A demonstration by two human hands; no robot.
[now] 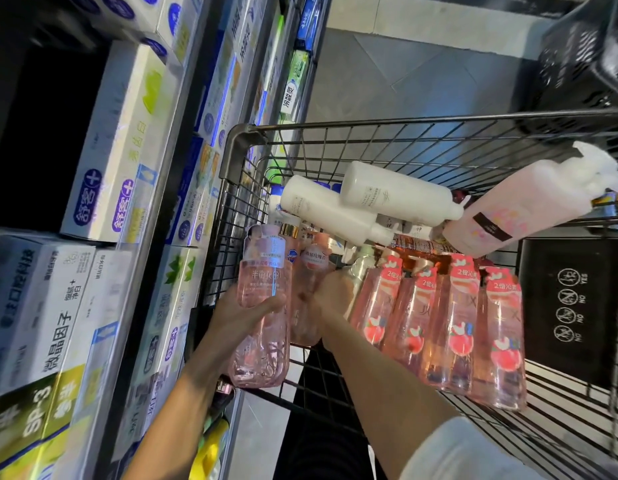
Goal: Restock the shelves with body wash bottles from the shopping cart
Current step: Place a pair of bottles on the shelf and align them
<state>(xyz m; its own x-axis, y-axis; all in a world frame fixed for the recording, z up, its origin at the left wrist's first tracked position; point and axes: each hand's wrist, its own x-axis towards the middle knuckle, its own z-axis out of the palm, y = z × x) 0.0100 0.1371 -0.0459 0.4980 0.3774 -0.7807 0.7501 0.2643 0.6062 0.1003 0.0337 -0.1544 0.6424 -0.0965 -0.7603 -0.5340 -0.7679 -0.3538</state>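
My left hand (243,315) grips a clear pink body wash bottle (262,306) by its middle, above the cart's left side. My right hand (330,299) is curled round a second pink bottle (309,271) that stands just behind the first, inside the shopping cart (241,140). Several pink bottles with peach labels (456,327) lean in a row at the right of my right hand. Two white bottles (397,194) and a pale pink pump bottle (515,213) lie on top of the pile further back.
Shelves (169,161) packed with toothpaste boxes (120,147) run along the left, close against the cart. A black plastic basket (584,53) sits at the top right. The cart's black child-seat flap (570,306) with warning icons is at the right. Tiled floor lies beyond the cart.
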